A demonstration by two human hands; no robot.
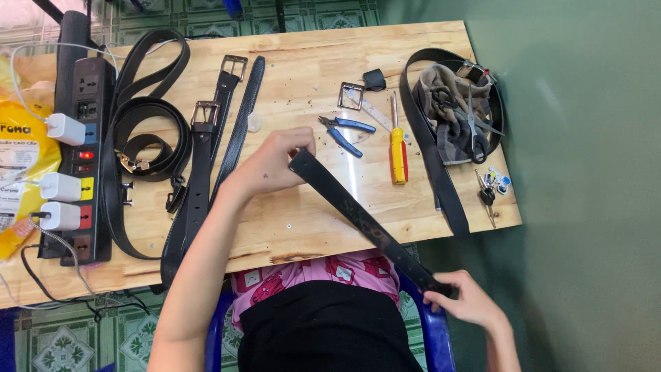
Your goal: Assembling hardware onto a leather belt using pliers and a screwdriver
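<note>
1. We see our left hand (270,165) near the middle of the frame, fingers pinched closed around one end of a long, flat black leather belt strap (358,217), holding that end just above the pale wooden tabletop (303,220).
2. Our right hand (468,297) sits at the lower right of the frame, off the table's front edge, closed on the strap's other end.
3. The strap runs diagonally between the two hands, from the centre down to the lower right, and looks pulled fairly straight; its lower part hangs past the table edge over our lap.
4. Just right of the left hand, in the upper middle, lie a pair of small blue-handled pliers (346,133), a screwdriver with a yellow and red handle (398,148) and a loose square metal buckle (350,96), all on the tabletop and apart from the strap.
5. To the left of our forearm lie two black belts with silver rectangular buckles (206,138), side by side, running top to bottom; further left is a coil of black belts (148,138).
6. At the left edge stands a black power strip (82,158) with white chargers plugged in.
7. At the upper right, a grey cloth (447,110) lies with a pair of scissors (474,131) on top of it, ringed by another black belt.
</note>
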